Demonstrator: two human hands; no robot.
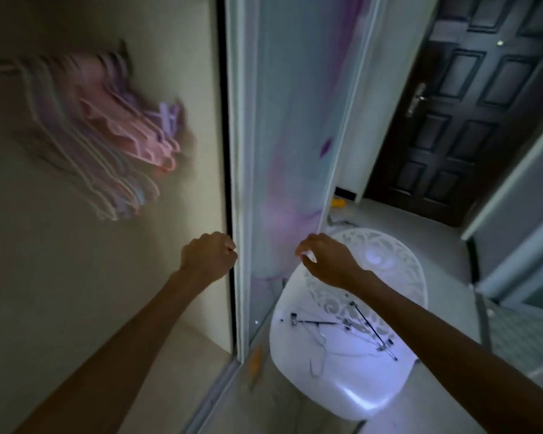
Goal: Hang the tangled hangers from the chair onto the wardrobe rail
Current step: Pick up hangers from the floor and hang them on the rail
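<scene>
While hangers [342, 332] lie on the chair [336, 393], both hands' fingers [229, 245] curl empty.

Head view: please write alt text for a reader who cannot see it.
Two empty hands, left hand curled and right hand loosely curled, reach forward above a white chair holding tangled hangers. Blurred pastel hangers already hang inside the open wardrobe at left; a dark door stands behind.

The room is dimly lit, bluish glare is thrown off the white chair seat [351, 399], the hung hangers [107, 136] are smeared by motion blur, and straight edges are bent by wide-angle distortion.
</scene>
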